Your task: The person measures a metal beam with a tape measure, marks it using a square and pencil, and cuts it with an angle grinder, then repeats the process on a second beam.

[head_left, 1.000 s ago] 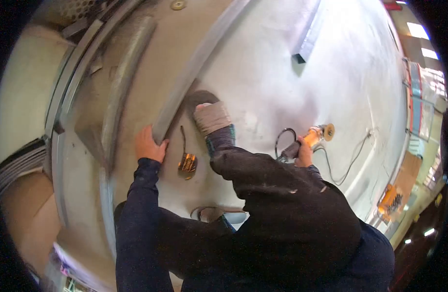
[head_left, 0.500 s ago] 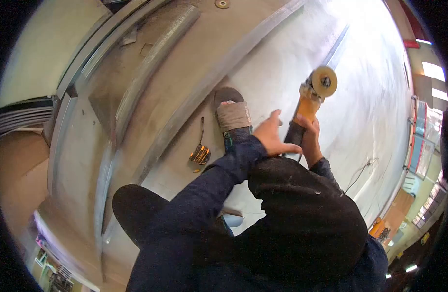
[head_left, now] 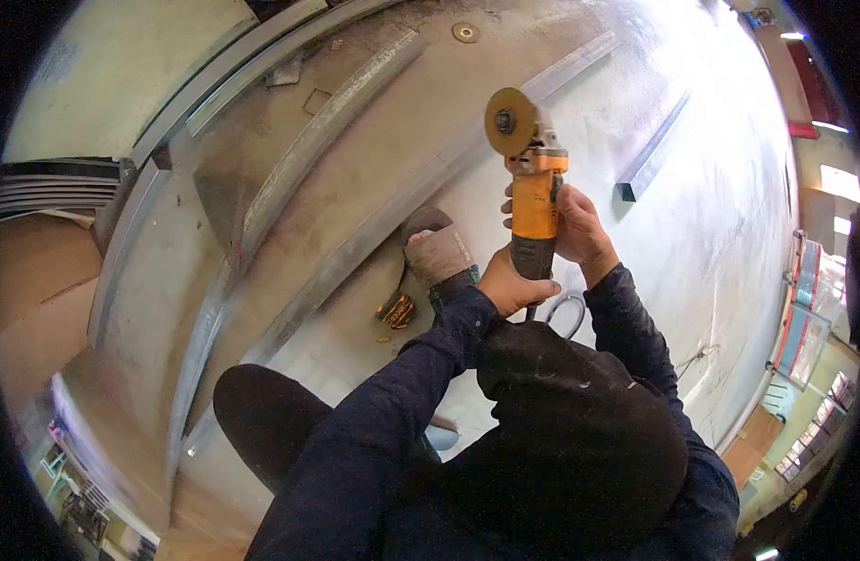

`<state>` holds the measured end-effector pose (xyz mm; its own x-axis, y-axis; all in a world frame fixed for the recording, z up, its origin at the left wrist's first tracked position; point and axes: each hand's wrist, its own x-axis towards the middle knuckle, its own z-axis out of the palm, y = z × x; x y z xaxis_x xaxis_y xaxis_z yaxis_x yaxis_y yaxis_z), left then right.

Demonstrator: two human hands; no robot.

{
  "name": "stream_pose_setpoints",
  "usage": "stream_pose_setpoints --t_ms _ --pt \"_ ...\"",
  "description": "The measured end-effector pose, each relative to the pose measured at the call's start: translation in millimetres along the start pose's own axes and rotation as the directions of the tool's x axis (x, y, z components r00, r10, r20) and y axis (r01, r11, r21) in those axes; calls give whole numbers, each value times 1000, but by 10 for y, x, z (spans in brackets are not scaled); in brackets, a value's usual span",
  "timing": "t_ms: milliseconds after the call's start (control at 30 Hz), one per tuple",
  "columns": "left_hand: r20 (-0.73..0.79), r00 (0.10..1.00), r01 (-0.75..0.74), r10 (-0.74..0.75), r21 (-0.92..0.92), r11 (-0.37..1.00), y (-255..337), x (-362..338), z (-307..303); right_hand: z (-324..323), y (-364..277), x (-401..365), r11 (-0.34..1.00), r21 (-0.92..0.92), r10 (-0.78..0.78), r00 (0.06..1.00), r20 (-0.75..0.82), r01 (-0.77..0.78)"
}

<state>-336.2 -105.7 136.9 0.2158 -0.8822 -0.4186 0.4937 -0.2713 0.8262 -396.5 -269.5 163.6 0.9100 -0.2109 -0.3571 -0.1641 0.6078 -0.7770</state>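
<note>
An orange and black angle grinder (head_left: 537, 201) stands nearly upright in front of me, its round disc (head_left: 511, 122) at the top turned to the left. My left hand (head_left: 514, 283) is wrapped round the black rear end of the grinder. Higher up, my right hand (head_left: 582, 227) grips the orange body from the right, with fingertips showing on its far side. A grey cord loop (head_left: 568, 316) hangs below the handle. Close to my left forearm, an orange and black tape measure (head_left: 395, 310) lies on the floor beside my foot.
Long metal profiles (head_left: 383, 210) lie across the floor (head_left: 654, 271) to the left and ahead. A short cut metal tube (head_left: 654, 150) lies to the right. A loose disc (head_left: 465, 33) rests at the far side. Cardboard (head_left: 47, 280) is at the left.
My left hand has closed on the grinder's rear end. The grinder has moved left and turned, so its disc now faces left instead of right.
</note>
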Motion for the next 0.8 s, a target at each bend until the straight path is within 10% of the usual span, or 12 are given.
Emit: stream_pose_setpoints --t_ms 500,600,700,733,800 --pt "-79 995 36 -55 -227 973 -134 97 223 227 -37 221 962 -145 170 923 -346 -232" --pt "-250 968 1 -16 -60 998 -120 93 162 295 -77 327 928 -278 138 923 -360 -248" --pt "28 1000 -14 1 473 881 237 -81 -331 276 -279 421 812 -536 47 941 -334 -231" --pt "55 950 -255 308 707 659 215 -157 -596 220 -370 438 770 -584 64 942 -331 -257" --pt "-221 962 -11 161 557 830 43 -230 -1247 113 -625 525 508 -793 146 941 -304 -336"
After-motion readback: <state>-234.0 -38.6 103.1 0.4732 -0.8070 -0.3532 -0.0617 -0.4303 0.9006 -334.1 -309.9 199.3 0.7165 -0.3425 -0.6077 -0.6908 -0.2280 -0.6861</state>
